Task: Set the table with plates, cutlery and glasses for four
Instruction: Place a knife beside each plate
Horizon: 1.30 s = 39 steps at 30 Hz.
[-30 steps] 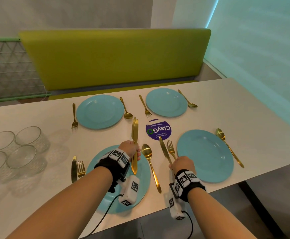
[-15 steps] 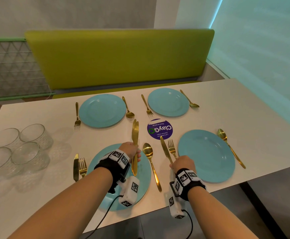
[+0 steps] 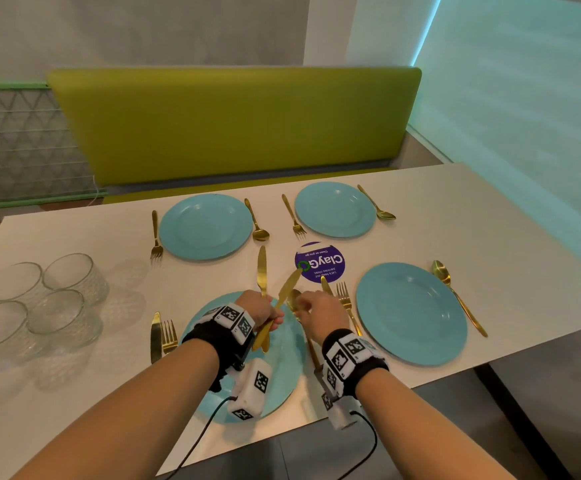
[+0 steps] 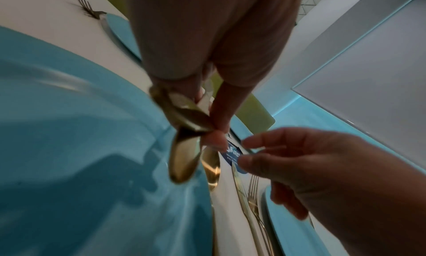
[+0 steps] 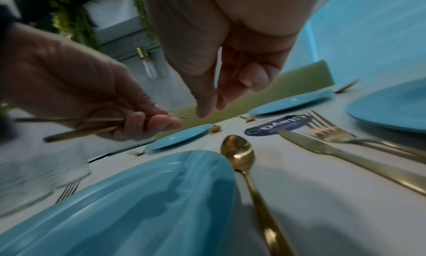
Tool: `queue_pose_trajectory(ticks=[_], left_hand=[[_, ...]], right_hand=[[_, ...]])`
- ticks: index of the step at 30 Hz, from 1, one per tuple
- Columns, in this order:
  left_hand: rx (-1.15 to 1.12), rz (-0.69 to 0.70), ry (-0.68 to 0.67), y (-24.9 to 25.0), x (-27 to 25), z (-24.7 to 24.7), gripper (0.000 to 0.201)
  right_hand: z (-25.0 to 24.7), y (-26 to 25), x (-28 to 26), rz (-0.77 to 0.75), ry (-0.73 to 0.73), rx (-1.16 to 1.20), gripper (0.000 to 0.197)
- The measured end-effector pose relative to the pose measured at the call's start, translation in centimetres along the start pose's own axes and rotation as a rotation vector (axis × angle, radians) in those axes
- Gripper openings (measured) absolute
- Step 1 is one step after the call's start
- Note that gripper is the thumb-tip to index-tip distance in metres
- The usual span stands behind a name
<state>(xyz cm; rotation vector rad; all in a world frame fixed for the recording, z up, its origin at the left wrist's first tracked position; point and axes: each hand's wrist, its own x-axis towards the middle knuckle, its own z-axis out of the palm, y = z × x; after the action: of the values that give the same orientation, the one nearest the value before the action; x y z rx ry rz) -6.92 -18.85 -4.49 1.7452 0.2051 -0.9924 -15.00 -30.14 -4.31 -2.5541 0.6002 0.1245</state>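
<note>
My left hand [image 3: 275, 322] grips two gold knives by their handles above the near left blue plate [image 3: 282, 372]. One knife [image 3: 261, 271] points straight away from me and the other knife [image 3: 289, 289] leans to the right. In the left wrist view the handles [image 4: 184, 156] cross below my fingers. My right hand [image 3: 303, 303] hovers just right of them with thumb and fingers apart, holding nothing; the right wrist view shows this hand [image 5: 214, 103] hanging above a gold spoon [image 5: 239, 150] on the table.
Three more blue plates [image 3: 410, 313] [image 3: 206, 226] [image 3: 334, 209] lie on the white table [image 3: 490, 237] with gold cutlery beside them. A knife [image 3: 325, 285] and fork [image 3: 342, 296] lie near my right hand. Several glasses [image 3: 40, 306] stand at the left. A green bench [image 3: 233, 123] is behind.
My right hand has left the knife and fork beside the right plate and moved left toward my left hand. One of the two held knives has swung out to the right.
</note>
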Motion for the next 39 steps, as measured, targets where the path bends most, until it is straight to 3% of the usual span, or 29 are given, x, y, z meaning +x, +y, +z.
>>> queue_pose_trajectory(ticks=[4,7,10,15,20,22,24,26,29,32,39], left_hand=[[0.104,0.036,-0.076,0.3,-0.8,-2.2,0.015],[0.186,0.048,-0.127,0.6,-1.4,-4.5,0.02],[0.244,0.079,-0.172,1.0,-1.9,-6.8,0.039],[0.228,0.12,-0.213,1.7,-2.9,-10.5,0.048],[0.195,0.14,-0.27,2.5,-3.1,-12.4,0.041],[0.114,0.129,-0.281,3.0,-3.0,-12.7,0.026],[0.036,0.106,-0.287,3.7,-2.8,-12.8,0.004],[-0.036,0.092,-0.248,4.7,-2.1,-13.1,0.018],[-0.143,0.087,-0.087,6.1,0.1,-14.3,0.033],[-0.211,0.041,0.034,6.9,2.0,-15.9,0.031],[-0.244,-0.009,0.114,8.4,5.4,-17.3,0.023]], right_hand=[[0.8,-3.0,-0.4,-0.209,-0.068,-0.132,0.032],[0.8,-4.9,-0.7,-0.28,-0.11,-0.211,0.031],[0.7,-6.8,-0.9,-0.309,-0.093,-0.245,0.031],[1.1,-9.7,-0.7,-0.324,-0.032,-0.269,0.031],[1.4,-11.9,-0.3,-0.347,0.032,-0.287,0.029],[1.3,-12.2,0.1,-0.34,0.051,-0.29,0.029],[0.9,-12.1,0.9,-0.319,0.042,-0.306,0.03],[0.3,-11.8,2.3,-0.279,0.018,-0.357,0.03],[-1.2,-11.0,5.6,-0.164,-0.019,-0.403,0.026],[-2.6,-9.9,9.9,-0.028,-0.035,-0.411,0.022],[-3.5,-8.4,20.9,0.219,-0.044,-0.402,0.03]])
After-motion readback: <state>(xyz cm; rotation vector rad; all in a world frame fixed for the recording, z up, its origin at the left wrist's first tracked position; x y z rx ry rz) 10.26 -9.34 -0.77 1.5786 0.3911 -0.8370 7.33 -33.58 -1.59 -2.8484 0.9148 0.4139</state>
